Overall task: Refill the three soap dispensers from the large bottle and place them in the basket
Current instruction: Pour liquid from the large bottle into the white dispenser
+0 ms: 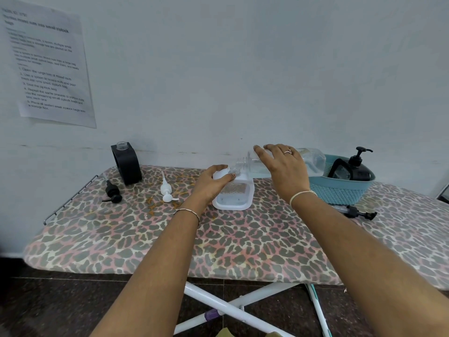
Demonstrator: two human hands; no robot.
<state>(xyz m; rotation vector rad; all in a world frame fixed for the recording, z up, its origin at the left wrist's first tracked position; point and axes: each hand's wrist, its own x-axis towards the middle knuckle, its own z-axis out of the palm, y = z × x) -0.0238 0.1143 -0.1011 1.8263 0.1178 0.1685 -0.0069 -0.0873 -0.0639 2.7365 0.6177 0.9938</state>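
Observation:
A white soap dispenser (239, 195) stands uncapped at the middle of the ironing board; my left hand (211, 182) grips its top. My right hand (283, 166) holds the large clear bottle (313, 161) tipped on its side, its mouth just over the dispenser's neck. A black dispenser (126, 164) stands open-necked at the back left. Another black dispenser (352, 169), pump fitted, sits in the blue basket (340, 190) at the right.
A black pump (112, 192) and a white pump (167, 188) lie loose on the leopard-print board (218, 239) at the left. Another black pump (357, 211) lies in front of the basket. A printed sheet (48, 66) hangs on the wall.

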